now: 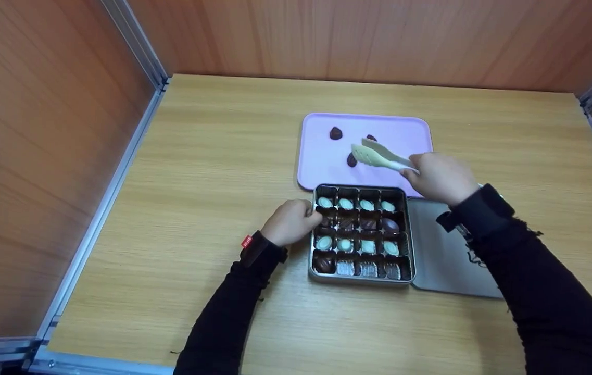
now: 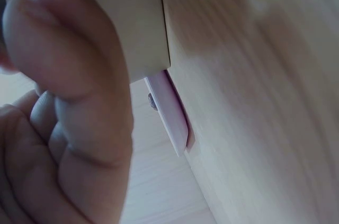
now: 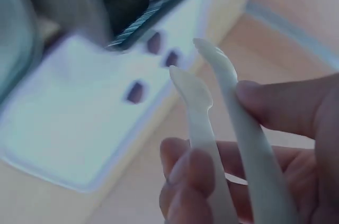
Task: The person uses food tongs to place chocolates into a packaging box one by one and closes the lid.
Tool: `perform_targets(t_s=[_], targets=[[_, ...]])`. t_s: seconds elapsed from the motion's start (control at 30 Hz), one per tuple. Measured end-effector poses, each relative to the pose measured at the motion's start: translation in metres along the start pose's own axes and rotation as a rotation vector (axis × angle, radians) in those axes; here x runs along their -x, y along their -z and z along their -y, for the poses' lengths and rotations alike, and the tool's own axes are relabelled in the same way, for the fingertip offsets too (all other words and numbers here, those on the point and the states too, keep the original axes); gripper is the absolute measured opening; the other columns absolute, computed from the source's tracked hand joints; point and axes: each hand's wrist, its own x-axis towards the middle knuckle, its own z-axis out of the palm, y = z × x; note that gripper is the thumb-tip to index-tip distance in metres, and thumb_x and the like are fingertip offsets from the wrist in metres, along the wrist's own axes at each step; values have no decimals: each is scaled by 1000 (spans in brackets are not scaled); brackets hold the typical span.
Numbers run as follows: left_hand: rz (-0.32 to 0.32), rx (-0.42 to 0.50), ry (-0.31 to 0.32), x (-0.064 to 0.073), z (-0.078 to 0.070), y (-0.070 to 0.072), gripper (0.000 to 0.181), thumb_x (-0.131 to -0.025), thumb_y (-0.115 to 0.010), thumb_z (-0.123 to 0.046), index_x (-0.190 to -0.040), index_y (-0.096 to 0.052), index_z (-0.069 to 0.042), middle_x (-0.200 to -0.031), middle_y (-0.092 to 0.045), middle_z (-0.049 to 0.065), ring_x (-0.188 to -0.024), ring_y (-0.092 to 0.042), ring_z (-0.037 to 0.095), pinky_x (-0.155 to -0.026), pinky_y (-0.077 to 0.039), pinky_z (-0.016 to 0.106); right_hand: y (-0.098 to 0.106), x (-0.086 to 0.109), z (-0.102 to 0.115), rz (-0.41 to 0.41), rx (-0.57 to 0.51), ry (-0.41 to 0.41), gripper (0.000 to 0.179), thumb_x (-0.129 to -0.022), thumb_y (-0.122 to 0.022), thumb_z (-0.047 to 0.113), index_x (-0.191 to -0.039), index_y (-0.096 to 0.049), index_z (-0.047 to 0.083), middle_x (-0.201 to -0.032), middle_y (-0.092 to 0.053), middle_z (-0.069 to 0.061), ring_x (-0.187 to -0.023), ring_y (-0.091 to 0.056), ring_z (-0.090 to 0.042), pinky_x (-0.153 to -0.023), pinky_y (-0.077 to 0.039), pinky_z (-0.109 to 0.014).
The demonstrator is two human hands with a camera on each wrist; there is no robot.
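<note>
My right hand [image 1: 444,178] grips pale green tongs [image 1: 375,156], its thumb on one arm and fingers round the other. In the right wrist view the tongs' tips stand apart with nothing between them. They hover over a lilac tray [image 1: 316,161] bearing dark chocolates [image 1: 336,133]; the tongs partly cover some of these. In front of the tray stands a metal tin [image 1: 363,282] with a divided insert of chocolates, several in pale green or silvery wrappers. My left hand [image 1: 290,223] holds the tin's left rim with bent fingers, the thumb reaching over the edge.
A flat grey metal lid [image 1: 446,260] lies against the tin's right side, partly under my right forearm. Wooden panels [image 1: 327,39] enclose the table [image 1: 212,156] at the back and sides, with metal profiles [image 1: 134,41] at the left corner.
</note>
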Motion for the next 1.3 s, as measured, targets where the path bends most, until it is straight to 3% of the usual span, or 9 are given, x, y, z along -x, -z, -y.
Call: perform_targets(t_s=[0.2, 0.33, 0.57, 0.73, 1.03, 1.3], targets=[[4, -5, -8, 0, -2, -1, 30, -87, -52, -26, -62, -38, -19, -61, -37, -7, -55, -38, 12, -53, -30, 27, -13, -12, -10, 107, -48, -35, 30, -96, -53, 26, -79, -60, 3, -62, -47, -2, -55, -43, -19, -50, -32, -31], [1, -4, -13, 0, -3, -2, 31, -87, -53, -26, -61, -38, -18, -61, -38, -7, -56, -38, 12, -54, -30, 27, -17, -17, -3, 112, -53, -44, 30, -96, -52, 26, -82, -61, 2, -66, -51, -4, -57, -47, -21, -53, -34, -32], [9, -2, -7, 0, -2, -2, 31, -88, -53, -27, -62, -39, -18, -61, -38, -7, -56, -38, 12, -54, -31, 27, -28, -23, 12, 27, 77, -19, 26, -95, -57, 25, -89, -62, 0, -73, -59, -14, -62, -54, -28, -54, -41, -41], [19, 2, 7, 0, -1, -2, 30, -89, -53, -28, -64, -39, -19, -62, -38, -6, -57, -39, 12, -56, -33, 27, -34, -21, 11, -67, 162, 31, 19, -92, -62, 18, -89, -63, 0, -78, -65, -19, -65, -60, -32, -51, -45, -45], [26, -2, 8, -1, -1, 0, 30, -88, -52, -28, -64, -38, -19, -63, -38, -6, -58, -39, 13, -56, -32, 27, -28, -6, -7, -111, 161, 75, 12, -91, -63, 16, -86, -62, 6, -73, -63, -14, -61, -58, -31, -48, -41, -46], [15, 5, 1, -2, 1, 2, 30, -87, -52, -26, -62, -37, -19, -61, -36, -7, -57, -38, 13, -56, -31, 27, -6, 26, -7, -168, 145, 118, 17, -92, -63, 19, -103, -69, 8, -72, -62, -9, -57, -53, -22, -46, -34, -34]])
